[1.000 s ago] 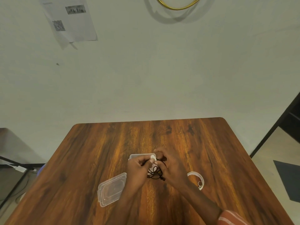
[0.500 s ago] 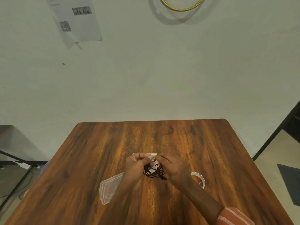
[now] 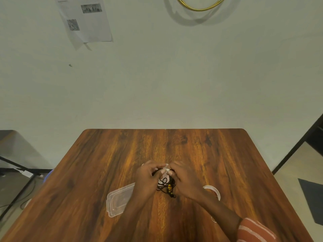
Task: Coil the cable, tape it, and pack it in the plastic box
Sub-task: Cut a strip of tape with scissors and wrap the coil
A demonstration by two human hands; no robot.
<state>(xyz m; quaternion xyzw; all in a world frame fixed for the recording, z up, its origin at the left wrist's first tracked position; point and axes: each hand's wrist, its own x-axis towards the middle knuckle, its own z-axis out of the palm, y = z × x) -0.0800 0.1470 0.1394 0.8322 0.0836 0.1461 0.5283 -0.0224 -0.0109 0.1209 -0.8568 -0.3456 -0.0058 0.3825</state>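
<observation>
A coiled black cable (image 3: 166, 186) with a yellow spot hangs between my hands above the wooden table (image 3: 201, 154). My left hand (image 3: 146, 179) and my right hand (image 3: 185, 180) both pinch the top of the coil, where a small white strip of tape (image 3: 167, 170) shows between my fingertips. The clear plastic box (image 3: 163, 178) sits right behind the coil, mostly hidden by my hands. Its clear lid (image 3: 119, 200) lies flat to the left. The roll of clear tape (image 3: 212, 191) rests on the table just right of my right wrist.
The table's far edge meets a pale wall. A black stand and cables (image 3: 15, 186) are on the floor to the left. A dark frame (image 3: 297, 145) and a dark mat (image 3: 312, 198) lie off the table's right side.
Both hands stayed together on the coil; the fingers shifted around its top with the white tape strip. The camera view tilted slightly.
</observation>
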